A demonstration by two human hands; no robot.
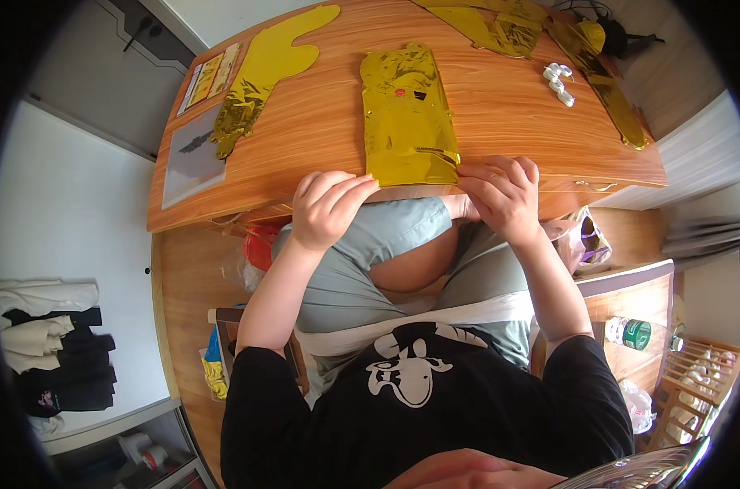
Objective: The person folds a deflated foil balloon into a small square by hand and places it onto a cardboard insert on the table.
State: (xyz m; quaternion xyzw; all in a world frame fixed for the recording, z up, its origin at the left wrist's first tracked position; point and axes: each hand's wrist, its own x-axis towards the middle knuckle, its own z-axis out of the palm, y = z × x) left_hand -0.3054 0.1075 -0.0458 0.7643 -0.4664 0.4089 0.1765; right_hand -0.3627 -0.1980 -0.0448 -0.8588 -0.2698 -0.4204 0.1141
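A flat, crinkled gold foil balloon [407, 122], roughly rectangular, lies on the wooden table [305, 114] with its near edge at the table's front. A small red mark and a dark patch show on its upper half. My left hand [329, 208] pinches the near left corner between thumb and fingers. At the near right corner, my right hand [504, 196] pinches the foil in the same way. Between the two hands the near edge is stretched straight. A crease runs across the foil close to my right fingers.
Another flat gold foil piece [272, 73] lies at the left, beside a clear plastic sleeve [195, 163] and a printed card [209, 77]. More gold foil [500, 28] lies at the far right, near several small white rolls [558, 84]. A bottle [628, 332] is at the lower right.
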